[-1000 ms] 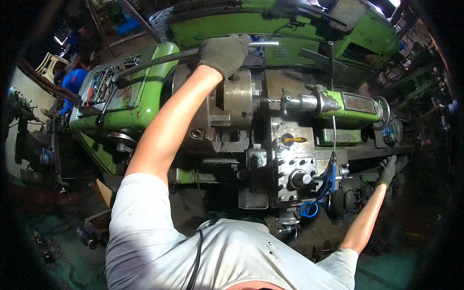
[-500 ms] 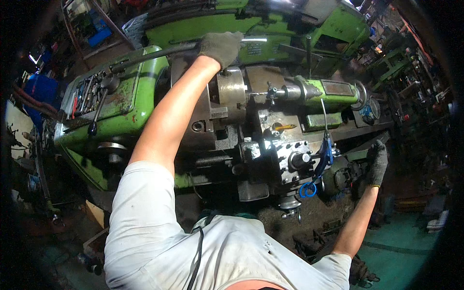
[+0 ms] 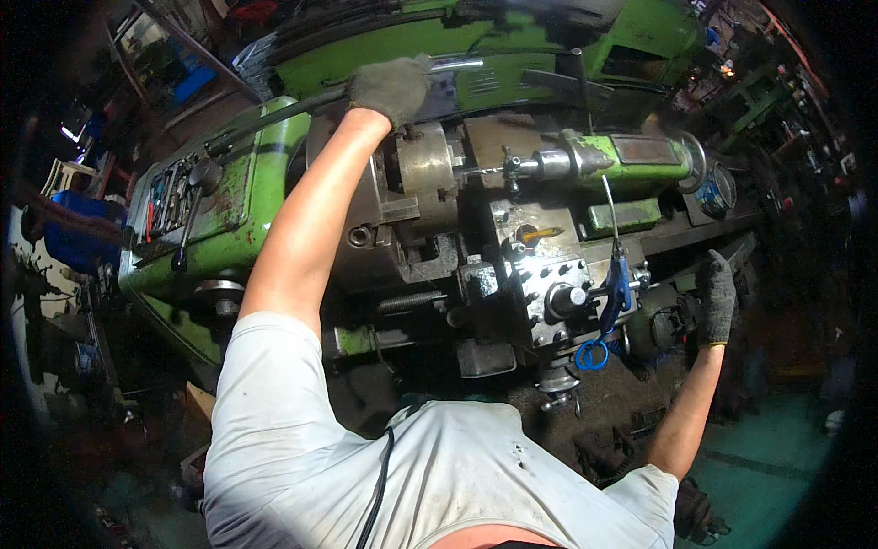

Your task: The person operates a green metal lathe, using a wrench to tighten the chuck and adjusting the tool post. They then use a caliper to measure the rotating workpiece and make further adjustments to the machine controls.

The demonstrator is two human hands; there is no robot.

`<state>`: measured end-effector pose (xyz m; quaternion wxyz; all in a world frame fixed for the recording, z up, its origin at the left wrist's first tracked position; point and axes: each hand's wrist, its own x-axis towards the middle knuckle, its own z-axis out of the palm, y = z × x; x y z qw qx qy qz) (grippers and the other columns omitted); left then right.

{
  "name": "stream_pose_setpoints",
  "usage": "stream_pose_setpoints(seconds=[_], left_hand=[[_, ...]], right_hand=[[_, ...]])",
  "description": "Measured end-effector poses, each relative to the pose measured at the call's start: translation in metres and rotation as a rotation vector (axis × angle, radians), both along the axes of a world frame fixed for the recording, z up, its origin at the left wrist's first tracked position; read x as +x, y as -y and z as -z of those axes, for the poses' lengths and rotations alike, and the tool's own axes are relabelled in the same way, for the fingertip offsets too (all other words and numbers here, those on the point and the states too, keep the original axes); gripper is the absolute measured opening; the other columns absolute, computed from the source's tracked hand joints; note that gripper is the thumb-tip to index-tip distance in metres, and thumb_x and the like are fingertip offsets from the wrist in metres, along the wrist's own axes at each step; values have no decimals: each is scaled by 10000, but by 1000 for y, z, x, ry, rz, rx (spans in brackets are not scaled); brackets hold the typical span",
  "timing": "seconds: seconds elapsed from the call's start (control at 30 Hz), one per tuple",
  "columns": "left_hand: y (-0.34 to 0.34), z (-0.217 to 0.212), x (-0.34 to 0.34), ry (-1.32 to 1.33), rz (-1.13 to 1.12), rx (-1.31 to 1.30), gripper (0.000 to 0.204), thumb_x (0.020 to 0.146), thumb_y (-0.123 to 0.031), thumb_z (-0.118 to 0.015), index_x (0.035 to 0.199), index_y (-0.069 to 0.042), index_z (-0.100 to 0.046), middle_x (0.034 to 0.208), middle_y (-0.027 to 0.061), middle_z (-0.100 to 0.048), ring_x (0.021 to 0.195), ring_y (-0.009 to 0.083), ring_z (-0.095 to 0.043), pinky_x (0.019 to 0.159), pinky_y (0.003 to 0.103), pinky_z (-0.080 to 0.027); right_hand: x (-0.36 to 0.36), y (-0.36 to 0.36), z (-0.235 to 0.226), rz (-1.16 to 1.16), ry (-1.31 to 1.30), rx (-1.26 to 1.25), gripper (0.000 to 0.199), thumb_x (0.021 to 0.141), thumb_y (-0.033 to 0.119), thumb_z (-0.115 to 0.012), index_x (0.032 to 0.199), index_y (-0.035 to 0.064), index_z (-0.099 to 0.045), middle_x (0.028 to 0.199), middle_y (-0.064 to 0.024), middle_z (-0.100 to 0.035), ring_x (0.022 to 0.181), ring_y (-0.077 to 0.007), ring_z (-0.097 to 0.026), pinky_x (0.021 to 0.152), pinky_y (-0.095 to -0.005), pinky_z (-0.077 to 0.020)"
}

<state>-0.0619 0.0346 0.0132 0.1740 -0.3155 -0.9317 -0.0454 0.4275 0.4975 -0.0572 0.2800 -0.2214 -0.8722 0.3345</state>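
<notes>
My left hand (image 3: 391,91), in a dark work glove, is closed around a long dark bar with a bright pale end (image 3: 455,65), above the lathe chuck (image 3: 427,160). To the right of the chuck, a drill bit (image 3: 491,171) sits in the drill chuck (image 3: 551,165) of the green tailstock (image 3: 631,157). My gloved right hand (image 3: 720,297) is out at the far right, beside the end of the machine. Its fingers point away from me, and dark surroundings hide whether they hold anything. Nearer me, a blue-handled air blow gun (image 3: 617,295) hangs at the tool post (image 3: 560,297).
Several small tools (image 3: 169,197) lie on the green headstock (image 3: 242,224) at left, with a lever (image 3: 190,220) beside them. A yellow-handled tool (image 3: 541,234) rests on the carriage. A round tin (image 3: 716,194) stands beyond the tailstock. The carriage handwheel (image 3: 558,384) sticks out towards me.
My left hand and the bar have shifted slightly left relative to the chuck. My right hand stays near the same place, a little more upright. The whole view has tilted slightly.
</notes>
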Motion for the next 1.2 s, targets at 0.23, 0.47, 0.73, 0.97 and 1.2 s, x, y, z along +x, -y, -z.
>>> stream_pose_setpoints(seconds=[0.23,0.47,0.73,0.97,1.2], left_hand=[[1,0,8,-40,3,-10,406,1022,-400,-500,1320,-170,-653,1255,130,-698,1133,347,-677,933,502,-537],[2,-3,19,-53,17,7,348,1024,-357,-506,1229,-138,-684,1175,144,-712,1054,344,-701,870,494,-558],[4,-1,29,-110,35,34,291,1031,-319,-496,1139,-134,-693,1021,141,-732,904,360,-724,775,515,-569],[8,5,35,-188,51,67,312,1022,-356,-514,1129,-127,-697,973,143,-726,885,355,-724,755,512,-567],[10,-4,54,-152,113,154,526,933,-600,-592,1114,-125,-725,980,131,-724,944,347,-710,807,503,-548]], right_hand=[[-43,20,-18,-62,-24,-138,462,1122,347,-424,1387,7,-592,1336,-111,-632,1237,-219,-580,1088,-369,-439],[-74,37,-36,-171,-44,-310,501,1108,384,-476,1418,4,-574,1367,-100,-623,1245,-204,-573,1090,-366,-445],[-97,73,-59,-262,-46,-303,499,1106,372,-492,1434,3,-560,1412,-121,-602,1266,-218,-581,1094,-373,-460],[-111,101,-74,-330,-40,-266,481,1112,336,-480,1447,-3,-544,1404,-132,-604,1284,-226,-575,1095,-368,-462],[-122,123,-89,-361,-5,-260,452,1099,293,-511,1443,2,-551,1380,-118,-613,1228,-207,-602,1085,-356,-468]])
